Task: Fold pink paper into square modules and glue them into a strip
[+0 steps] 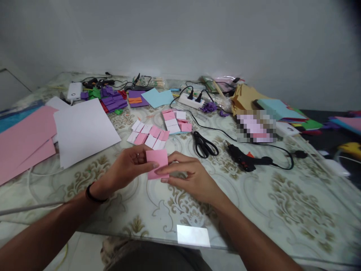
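A small piece of pink paper (pixel 156 156) is held up between my two hands above the near middle of the table. My left hand (pixel 134 162) pinches its left side, thumb across the front. From the right, my right hand (pixel 188 175) grips the lower right edge between fingers and thumb. Just beyond lie folded pink and white paper pieces (pixel 150 134) in a group, with a second group of folded pieces (pixel 176 122) behind. Black-handled scissors (pixel 205 145) rest to the right of my right hand. A small white paper (pixel 193 236) lies at the table's front edge.
White sheets (pixel 87 131) and pink sheets (pixel 25 139) cover the left side. A black glue gun (pixel 248 158) with its cord lies at right. A white power strip (pixel 191 101) sits at the back, near purple folded paper (pixel 113 99). Coloured paper (pixel 279 109) is stacked at back right.
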A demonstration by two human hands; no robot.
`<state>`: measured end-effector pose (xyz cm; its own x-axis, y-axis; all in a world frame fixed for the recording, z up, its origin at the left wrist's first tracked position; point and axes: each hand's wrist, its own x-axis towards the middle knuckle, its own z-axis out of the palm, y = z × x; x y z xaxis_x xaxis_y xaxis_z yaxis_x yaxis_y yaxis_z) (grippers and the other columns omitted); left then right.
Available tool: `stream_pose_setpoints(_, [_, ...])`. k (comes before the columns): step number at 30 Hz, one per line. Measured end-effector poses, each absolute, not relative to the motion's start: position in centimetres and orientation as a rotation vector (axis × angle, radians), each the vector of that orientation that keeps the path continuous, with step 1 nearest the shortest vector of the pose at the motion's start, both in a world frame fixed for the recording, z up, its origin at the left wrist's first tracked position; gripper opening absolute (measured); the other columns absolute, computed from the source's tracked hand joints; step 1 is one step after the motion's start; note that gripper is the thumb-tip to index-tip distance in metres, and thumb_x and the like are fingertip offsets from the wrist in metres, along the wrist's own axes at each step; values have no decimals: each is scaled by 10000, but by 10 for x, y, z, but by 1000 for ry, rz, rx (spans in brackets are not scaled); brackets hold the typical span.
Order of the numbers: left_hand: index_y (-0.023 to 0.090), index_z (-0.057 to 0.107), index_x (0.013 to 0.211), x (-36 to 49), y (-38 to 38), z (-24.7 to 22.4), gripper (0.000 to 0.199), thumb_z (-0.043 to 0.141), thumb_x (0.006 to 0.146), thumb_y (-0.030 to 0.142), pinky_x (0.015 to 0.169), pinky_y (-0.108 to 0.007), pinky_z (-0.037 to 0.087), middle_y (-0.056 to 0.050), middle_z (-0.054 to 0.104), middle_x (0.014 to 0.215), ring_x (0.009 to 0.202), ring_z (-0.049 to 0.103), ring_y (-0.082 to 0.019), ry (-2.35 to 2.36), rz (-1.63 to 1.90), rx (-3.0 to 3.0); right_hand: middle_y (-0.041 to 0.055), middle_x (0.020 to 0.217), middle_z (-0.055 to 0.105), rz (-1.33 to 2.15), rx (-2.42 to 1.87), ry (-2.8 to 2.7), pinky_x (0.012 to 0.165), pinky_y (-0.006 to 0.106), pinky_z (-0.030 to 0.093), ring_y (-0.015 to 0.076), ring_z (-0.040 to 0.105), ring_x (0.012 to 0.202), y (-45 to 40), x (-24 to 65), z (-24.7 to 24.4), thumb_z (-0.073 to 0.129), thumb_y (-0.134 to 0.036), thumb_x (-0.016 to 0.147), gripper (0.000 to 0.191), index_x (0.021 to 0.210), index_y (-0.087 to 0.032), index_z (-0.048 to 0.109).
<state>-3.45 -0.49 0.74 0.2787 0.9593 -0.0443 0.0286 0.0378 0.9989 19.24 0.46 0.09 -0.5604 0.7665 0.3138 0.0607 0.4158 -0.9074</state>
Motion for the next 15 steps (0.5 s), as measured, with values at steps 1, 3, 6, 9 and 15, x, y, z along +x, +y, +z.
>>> stream_pose_setpoints(1, [159, 730, 955, -34, -6, 8, 249, 853, 813, 322, 650, -240, 539, -28, 741, 815, 720, 686, -146, 1020, 960, 1292, 41, 1028, 740, 1204, -720, -1890, 876, 351, 566, 190, 710, 961, 4, 192, 0, 826, -225, 871, 197, 1043, -318, 846])
stream_pose_setpoints(3, [159, 717, 960, -33, -7, 8, 256, 864, 803, 298, 665, -234, 550, -25, 748, 824, 735, 698, -144, 1018, 986, 1280, 41, 1032, 758, 1232, -748, -1840, 875, 351, 570, 191, 721, 949, 4, 192, -1, 832, -247, 865, 188, 1038, -317, 849])
stream_pose_setpoints(6, [170, 676, 1027, -32, -10, 8, 281, 843, 834, 288, 643, -223, 542, -16, 738, 818, 723, 699, -138, 1032, 1058, 1309, 44, 1017, 784, 1247, -769, -1801, 866, 354, 568, 194, 728, 932, 5, 192, -2, 807, -265, 888, 160, 1035, -310, 851])
stream_pose_setpoints(9, [241, 579, 1209, -32, -13, 10, 372, 783, 901, 281, 669, -235, 560, -5, 725, 865, 753, 712, -141, 941, 1152, 1359, 36, 973, 799, 1219, -805, -1722, 861, 363, 563, 195, 723, 911, 7, 192, -2, 777, -270, 912, 120, 991, -313, 857])
stream_pose_setpoints(15, [191, 720, 1003, -32, -15, 13, 210, 826, 862, 307, 867, -299, 606, -70, 755, 1001, 925, 726, -185, 1005, 1111, 1702, 30, 920, 798, 1211, -889, -1533, 833, 349, 552, 188, 714, 866, 4, 190, -1, 806, -267, 866, 67, 913, -279, 852])
